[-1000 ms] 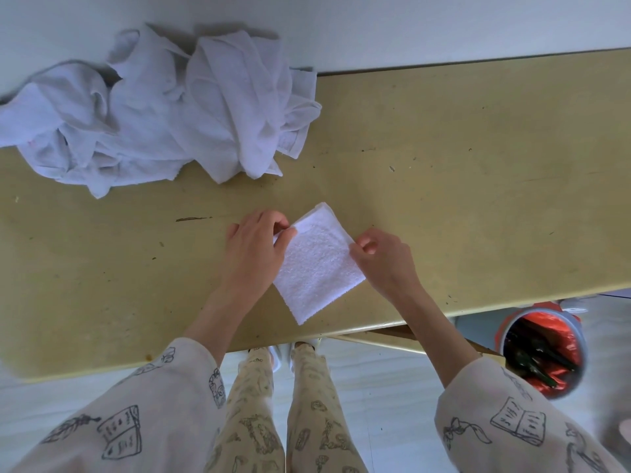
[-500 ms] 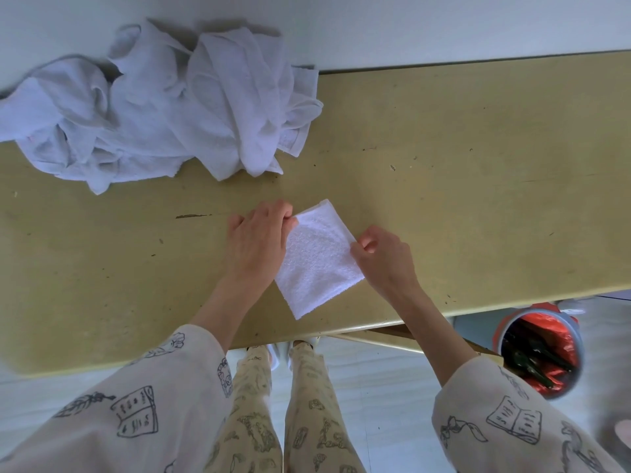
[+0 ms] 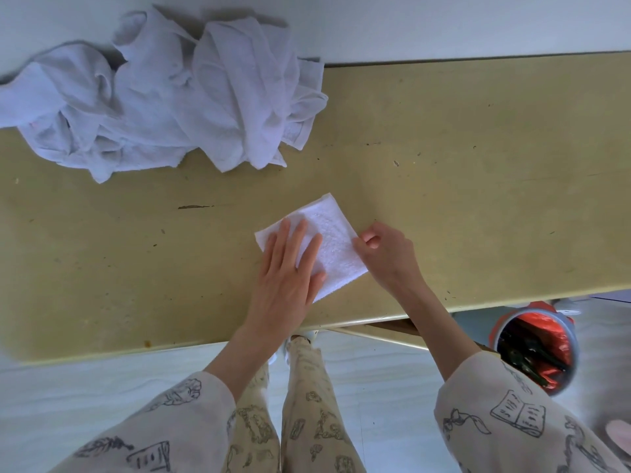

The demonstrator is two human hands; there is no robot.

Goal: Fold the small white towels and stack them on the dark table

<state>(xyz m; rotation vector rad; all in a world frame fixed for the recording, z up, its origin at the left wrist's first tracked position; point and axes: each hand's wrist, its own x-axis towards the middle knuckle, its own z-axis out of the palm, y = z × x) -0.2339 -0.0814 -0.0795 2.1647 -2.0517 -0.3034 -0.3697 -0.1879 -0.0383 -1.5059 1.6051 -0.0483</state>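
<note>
Your left hand (image 3: 290,271) has slid from the edge onto the small folded white terry towel (image 3: 333,244) at centre frame on the yellow worktop (image 3: 478,199), fingers flat, while your right hand (image 3: 386,254) pinches its right corner, so this fold looks finished

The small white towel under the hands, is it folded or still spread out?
Folded. The small white towel lies as a compact square on the table, the left hand flat on it, the right hand pinching its edge.
</note>
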